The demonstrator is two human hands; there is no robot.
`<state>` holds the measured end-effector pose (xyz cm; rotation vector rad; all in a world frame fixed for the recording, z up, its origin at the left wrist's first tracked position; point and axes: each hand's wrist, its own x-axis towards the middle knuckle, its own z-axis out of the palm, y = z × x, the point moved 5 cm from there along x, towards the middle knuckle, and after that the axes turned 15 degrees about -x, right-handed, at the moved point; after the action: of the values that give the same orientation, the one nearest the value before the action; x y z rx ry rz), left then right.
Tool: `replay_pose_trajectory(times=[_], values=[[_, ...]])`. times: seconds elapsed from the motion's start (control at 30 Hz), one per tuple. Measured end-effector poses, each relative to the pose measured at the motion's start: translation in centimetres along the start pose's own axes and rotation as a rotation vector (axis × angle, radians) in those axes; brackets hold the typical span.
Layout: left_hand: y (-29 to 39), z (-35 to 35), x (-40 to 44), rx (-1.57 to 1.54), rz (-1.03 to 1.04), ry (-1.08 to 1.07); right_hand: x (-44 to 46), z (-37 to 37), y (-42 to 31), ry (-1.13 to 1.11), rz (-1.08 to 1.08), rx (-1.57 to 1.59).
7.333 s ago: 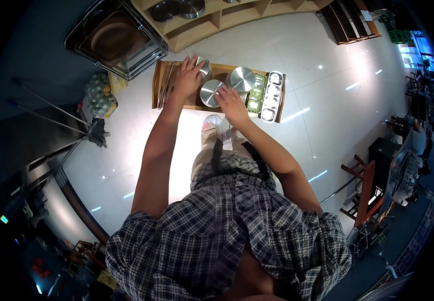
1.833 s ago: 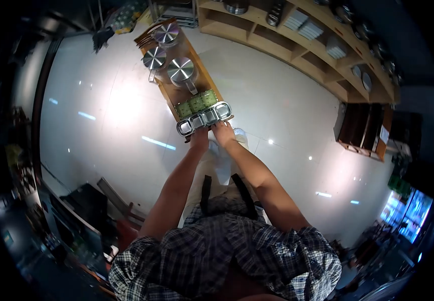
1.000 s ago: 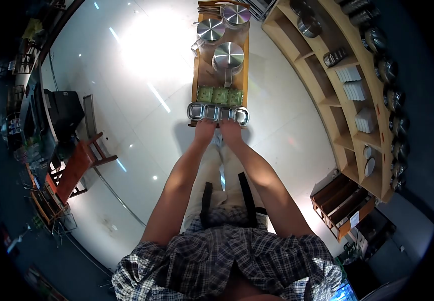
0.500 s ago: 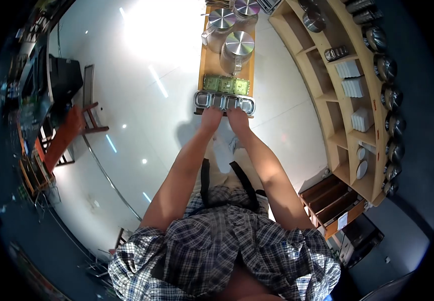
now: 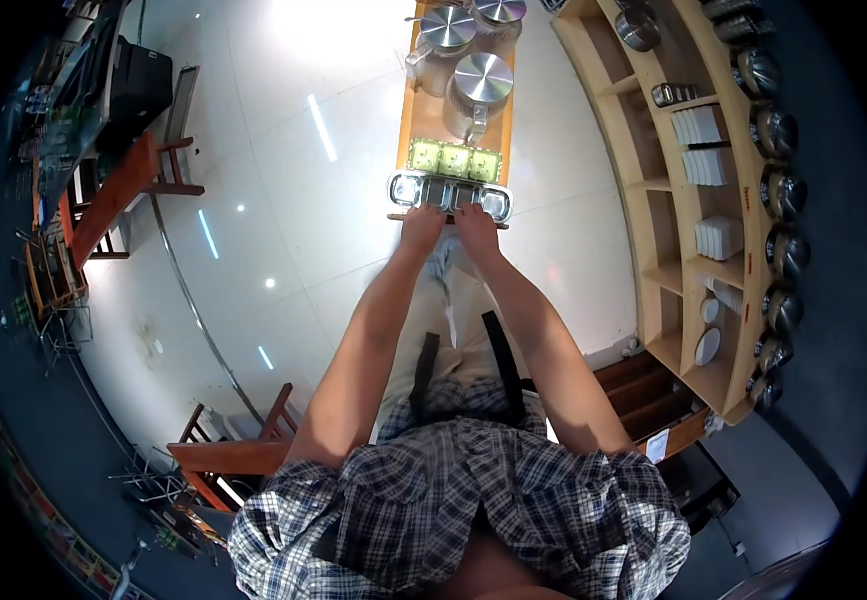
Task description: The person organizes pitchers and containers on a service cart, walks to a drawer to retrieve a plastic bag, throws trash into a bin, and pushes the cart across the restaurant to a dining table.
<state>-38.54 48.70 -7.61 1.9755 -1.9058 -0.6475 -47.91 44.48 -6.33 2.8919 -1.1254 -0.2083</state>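
A long shiny metal tray (image 5: 403,190) with several compartments lies across the near end of a narrow wooden board or tabletop (image 5: 403,130). My left hand (image 5: 423,224) is at the tray's near edge, left of its middle, fingers curled over the rim. Just to the right, my right hand (image 5: 475,222) grips that same edge likewise. The thumbs and undersides of both hands are hidden. Directly beyond the tray sits a row of green square dishes (image 5: 455,160) with a patterned surface. Farther along stands a clear pitcher with a round metal lid (image 5: 483,78), its handle towards me.
Two more metal-lidded pitchers (image 5: 448,28) stand at the far end. On the right, a curved wooden shelf (image 5: 663,190) holds stacked white dishes (image 5: 703,165) and a row of metal pots (image 5: 786,192). Reddish wooden chairs (image 5: 118,200) are on the left. Glossy pale tiles (image 5: 323,200) cover the floor.
The view has turned slightly: chairs on the left have shifted upward, and another has appeared at lower left. The shelf's near end has slid down and inward. Both hands stay at the tray's edge.
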Motion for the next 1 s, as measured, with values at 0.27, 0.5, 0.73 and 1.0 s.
replay_pose_trajectory(times=[0.27, 0.5, 0.73, 1.0], values=[[2.3, 2.2, -6.4, 0.044, -0.093, -0.171, -7.0, 0.6, -2.7, -0.122, 0.003, 0.037], [5.7, 5.0, -12.5, -0.012, -0.064, -0.057, -14.0, 3.0, -4.0, -0.012, -0.017, 0.058], [9.0, 9.6, -18.6, 0.038, -0.127, -0.055, -22.0, 1.3, -4.2, 0.150, -0.115, 0.048], [12.9, 13.1, -25.6, 0.022, -0.185, -0.098, -30.2, 4.3, -6.4, -0.095, -0.097, 0.023]])
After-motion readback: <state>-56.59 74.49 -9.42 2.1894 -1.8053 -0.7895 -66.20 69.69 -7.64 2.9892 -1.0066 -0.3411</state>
